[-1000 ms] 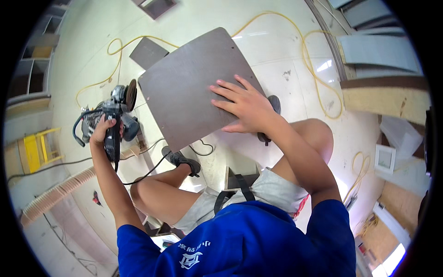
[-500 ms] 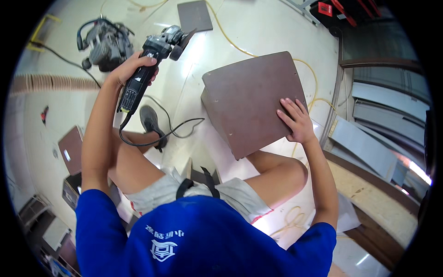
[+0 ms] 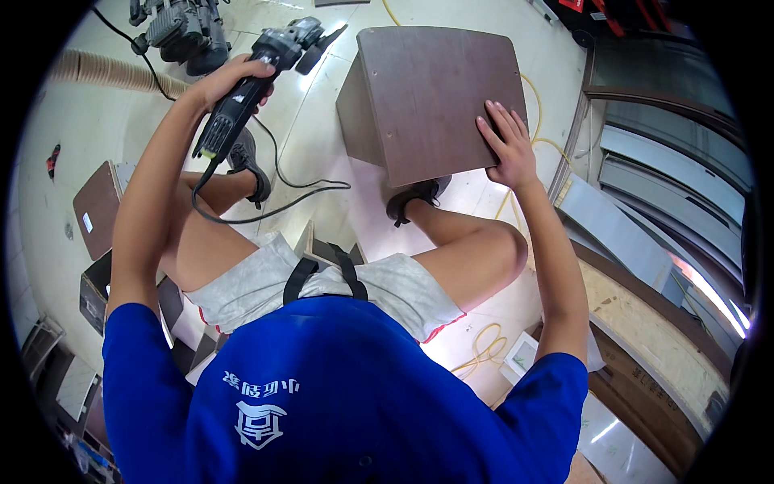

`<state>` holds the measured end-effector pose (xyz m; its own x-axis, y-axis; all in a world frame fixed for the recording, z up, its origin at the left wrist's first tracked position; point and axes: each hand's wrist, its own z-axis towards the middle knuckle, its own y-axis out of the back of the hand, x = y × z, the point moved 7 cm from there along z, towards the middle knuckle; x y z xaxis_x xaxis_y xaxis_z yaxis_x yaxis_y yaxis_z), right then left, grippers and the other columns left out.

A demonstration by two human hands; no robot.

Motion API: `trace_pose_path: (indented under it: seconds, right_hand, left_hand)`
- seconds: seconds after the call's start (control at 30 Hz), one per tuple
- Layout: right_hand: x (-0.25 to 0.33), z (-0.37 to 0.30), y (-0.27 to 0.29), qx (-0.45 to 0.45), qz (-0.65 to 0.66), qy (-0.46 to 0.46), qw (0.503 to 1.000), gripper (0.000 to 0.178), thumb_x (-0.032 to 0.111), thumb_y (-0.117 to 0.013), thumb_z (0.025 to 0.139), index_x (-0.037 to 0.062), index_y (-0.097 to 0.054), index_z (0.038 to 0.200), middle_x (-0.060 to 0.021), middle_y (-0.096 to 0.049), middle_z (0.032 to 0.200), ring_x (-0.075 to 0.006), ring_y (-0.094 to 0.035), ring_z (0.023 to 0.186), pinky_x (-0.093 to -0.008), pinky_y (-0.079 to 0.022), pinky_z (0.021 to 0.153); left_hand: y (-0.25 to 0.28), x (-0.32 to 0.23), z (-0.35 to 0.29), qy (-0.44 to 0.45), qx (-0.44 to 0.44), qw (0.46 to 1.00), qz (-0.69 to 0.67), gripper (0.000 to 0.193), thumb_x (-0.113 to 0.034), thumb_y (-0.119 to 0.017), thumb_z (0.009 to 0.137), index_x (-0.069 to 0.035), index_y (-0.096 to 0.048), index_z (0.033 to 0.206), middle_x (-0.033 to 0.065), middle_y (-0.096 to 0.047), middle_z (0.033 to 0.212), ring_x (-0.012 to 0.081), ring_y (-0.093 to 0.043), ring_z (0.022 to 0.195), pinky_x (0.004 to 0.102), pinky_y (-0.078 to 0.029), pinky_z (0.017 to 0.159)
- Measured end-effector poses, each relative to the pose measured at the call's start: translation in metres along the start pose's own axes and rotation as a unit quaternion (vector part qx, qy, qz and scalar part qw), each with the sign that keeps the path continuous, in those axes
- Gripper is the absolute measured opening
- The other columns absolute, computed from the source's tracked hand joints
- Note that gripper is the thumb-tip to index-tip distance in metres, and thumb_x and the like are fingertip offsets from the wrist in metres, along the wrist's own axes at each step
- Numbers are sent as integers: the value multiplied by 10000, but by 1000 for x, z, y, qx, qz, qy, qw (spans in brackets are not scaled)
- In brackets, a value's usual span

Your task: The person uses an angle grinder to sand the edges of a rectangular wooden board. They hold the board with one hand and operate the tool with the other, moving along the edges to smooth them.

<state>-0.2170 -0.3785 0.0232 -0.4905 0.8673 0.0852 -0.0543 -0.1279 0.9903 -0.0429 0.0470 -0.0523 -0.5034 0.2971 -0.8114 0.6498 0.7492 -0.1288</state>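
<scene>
My left hand is wrapped round the black body of an angle grinder. The grinder's grey head and disc point up and away to the right, apart from the box, and its black cord loops down over my left leg. In front of me on the floor stands a dark brown wooden box with a slightly curved far edge and small dots near its corners. My right hand lies with fingers stretched out on the right near part of the box's top face. Its palm is by the edge.
A grey machine with a ribbed beige hose stands at the far left. A brown panel leans beside my left leg. Yellow hose runs over the floor. Long boards lie along the right side.
The view has shifted, so the floor things sit higher in it. The box shows more of its left side, and my right shoe is now visible behind its near edge. Both hands keep their holds.
</scene>
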Motion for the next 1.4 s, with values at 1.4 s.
trace_pose_path:
  seconds: [1.4]
  right_hand:
    - [-3,-19,-4,0,8,-35,999,976,49,-728,590,259,-461,1504,-32,-360,1620,-242,-362,1480,-496,-310,1213]
  left_hand:
    - [-55,27,1,2,-44,994,-101,378,-370,-675,898,-42,-559,1048,104,-665,838,181,-677,699,340,-593,612]
